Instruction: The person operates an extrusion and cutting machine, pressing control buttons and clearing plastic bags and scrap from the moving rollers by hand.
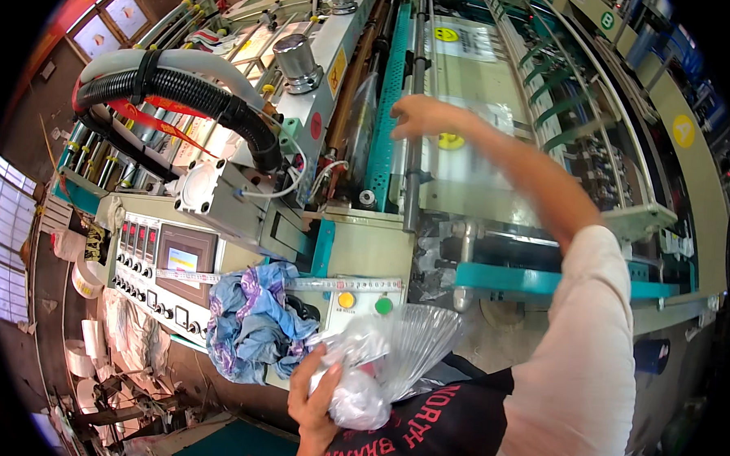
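My left hand is closed around a crumpled bunch of clear plastic film, held low in front of my body. Pleated film fans out from this bunch toward the right. My right hand reaches over the machine, above the grey bar and beside the teal perforated strip. Its fingers point left, slightly bent and apart, and I see nothing between them. Under my right forearm lies a clear plastic bag with a yellow smiley print. Another printed bag lies farther back on the pale bed.
A blue and purple cloth lies on the control panel, near a tape rule and yellow and green buttons. A thick black hose arches at left. A teal crossbar edges the machine's near right side.
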